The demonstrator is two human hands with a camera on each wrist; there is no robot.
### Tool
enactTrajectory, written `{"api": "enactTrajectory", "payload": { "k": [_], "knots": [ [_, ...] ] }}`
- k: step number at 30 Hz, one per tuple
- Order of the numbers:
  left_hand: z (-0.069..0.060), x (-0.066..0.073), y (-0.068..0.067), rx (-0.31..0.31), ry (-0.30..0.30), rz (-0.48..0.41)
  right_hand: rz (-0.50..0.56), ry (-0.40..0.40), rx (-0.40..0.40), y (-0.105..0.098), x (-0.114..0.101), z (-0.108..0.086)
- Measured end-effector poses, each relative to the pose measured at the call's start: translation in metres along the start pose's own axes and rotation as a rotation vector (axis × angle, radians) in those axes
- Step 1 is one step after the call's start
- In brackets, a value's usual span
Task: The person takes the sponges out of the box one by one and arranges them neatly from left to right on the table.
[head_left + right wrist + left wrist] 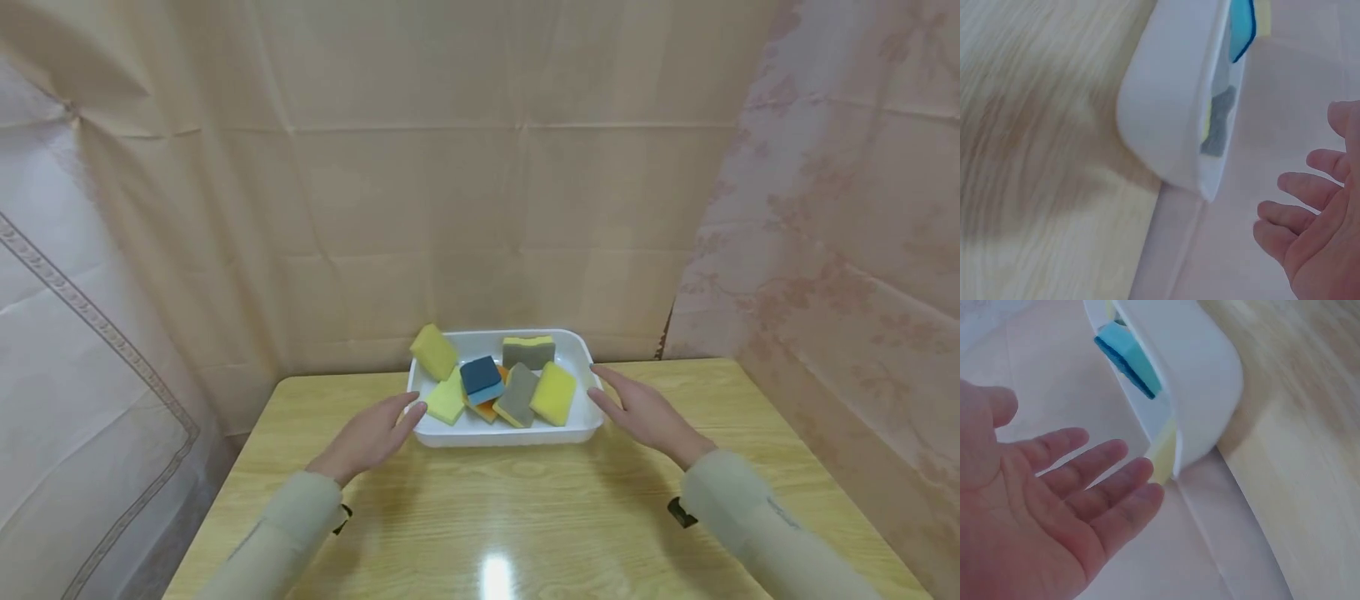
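A white plastic tub [510,438] holds several sponges. At its left, a yellow sponge [435,353] leans over the rim above a pale yellow one [446,402]. A blue sponge [480,377] with a dark top lies in the middle, partly hiding an orange one [483,412]. Two grey-faced sponges [529,353] and a bright yellow sponge [554,393] fill the right side. My left hand [375,435] is at the tub's left end, fingers extended; my right hand [647,410] is likewise at the right end. Contact with the rim cannot be told.
The tub stands near the back edge of a wooden table [487,500]. Behind it hangs a beige cloth [480,208], with a patterned cloth [847,250] on the right and a pale one [82,400] on the left.
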State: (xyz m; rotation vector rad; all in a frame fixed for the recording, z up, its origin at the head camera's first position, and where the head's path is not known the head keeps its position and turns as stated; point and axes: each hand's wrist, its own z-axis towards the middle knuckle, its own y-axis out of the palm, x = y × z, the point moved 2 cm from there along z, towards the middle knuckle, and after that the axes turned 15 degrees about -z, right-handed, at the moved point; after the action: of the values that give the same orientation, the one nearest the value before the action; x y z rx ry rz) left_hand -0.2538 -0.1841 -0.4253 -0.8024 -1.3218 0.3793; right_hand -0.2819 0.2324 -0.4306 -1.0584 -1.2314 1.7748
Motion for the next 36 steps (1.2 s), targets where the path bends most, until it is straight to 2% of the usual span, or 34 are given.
{"api": "enactTrajectory", "payload": {
  "k": [7, 10, 14, 17, 21, 26, 31, 36],
  "knots": [
    [0.030, 0.010, -0.001, 0.022, -0.057, -0.158, 0.051, -0.052, -0.003, -0.004, -0.021, 0.028],
    [0.036, 0.007, 0.000, 0.017, -0.112, -0.250, 0.144, -0.053, -0.038, 0.000, -0.031, 0.043],
    [0.044, 0.004, 0.005, -0.003, -0.186, -0.338, 0.279, 0.000, -0.086, 0.007, -0.042, 0.060],
    [0.054, 0.005, 0.008, -0.009, -0.191, -0.361, 0.397, 0.046, -0.127, 0.010, -0.049, 0.073],
    [0.067, 0.008, 0.009, -0.014, -0.189, -0.388, 0.604, 0.131, -0.193, 0.015, -0.053, 0.090],
    [0.080, 0.009, 0.009, -0.031, -0.224, -0.370, 0.746, 0.248, -0.241, 0.029, -0.057, 0.104],
    [0.093, 0.011, 0.013, -0.082, -0.243, -0.349, 0.841, 0.336, -0.263, 0.045, -0.063, 0.115],
    [0.104, 0.013, 0.017, -0.114, -0.320, -0.420, 0.821, 0.360, -0.286, 0.049, -0.073, 0.128]
  ]
}}
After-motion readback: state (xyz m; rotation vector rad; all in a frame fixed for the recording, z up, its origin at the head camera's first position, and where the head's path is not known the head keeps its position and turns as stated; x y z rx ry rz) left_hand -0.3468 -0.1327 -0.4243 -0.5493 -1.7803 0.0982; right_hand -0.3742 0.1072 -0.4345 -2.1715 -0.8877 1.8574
